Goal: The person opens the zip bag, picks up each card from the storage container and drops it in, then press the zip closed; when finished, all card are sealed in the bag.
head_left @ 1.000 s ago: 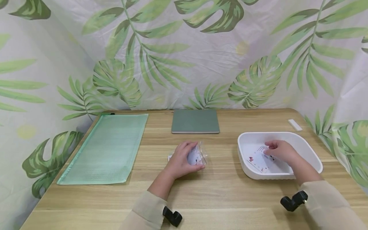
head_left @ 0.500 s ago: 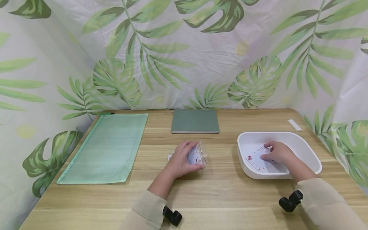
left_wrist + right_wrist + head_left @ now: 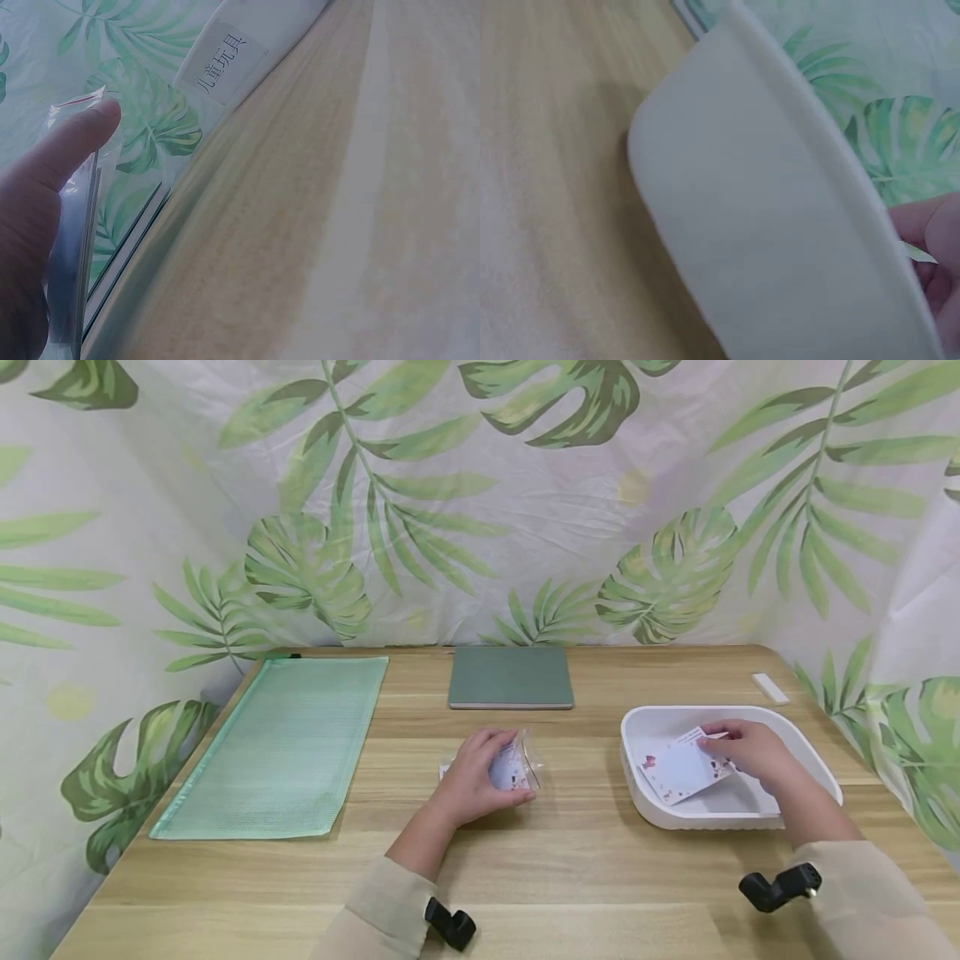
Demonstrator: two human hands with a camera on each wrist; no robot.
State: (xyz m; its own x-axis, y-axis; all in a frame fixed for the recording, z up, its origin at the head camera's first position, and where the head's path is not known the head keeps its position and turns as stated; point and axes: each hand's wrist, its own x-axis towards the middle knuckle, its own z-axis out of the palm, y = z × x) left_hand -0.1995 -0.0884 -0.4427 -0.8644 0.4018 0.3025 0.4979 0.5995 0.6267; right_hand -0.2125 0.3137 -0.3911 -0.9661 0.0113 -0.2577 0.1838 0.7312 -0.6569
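My left hand (image 3: 472,781) grips a clear plastic bag (image 3: 531,758) at mid-table, its thumb along the near side. Inside the bag are white printed cards (image 3: 507,770), partly covered by the hand. In the left wrist view the thumb presses the bag (image 3: 90,157) near its red-lined opening. My right hand (image 3: 759,753) pinches a white card (image 3: 678,767) with small floral prints by its far right corner, tilted within the white plastic basin (image 3: 697,819). The basin wall (image 3: 750,187) hides most of that hand in the right wrist view, where only a card edge (image 3: 917,253) shows.
A green mesh zip pouch (image 3: 277,752) lies flat on the left. At the back sits a dark green notebook (image 3: 510,677). Beyond the basin is a small white bar (image 3: 770,688). The basin carries a printed label (image 3: 225,60). A leaf-patterned cloth hangs behind the table.
My right hand has reached down to the card lying in the basin, pinched it and lifted its edge, drawing back slightly right. My left hand has stayed still on the bag.
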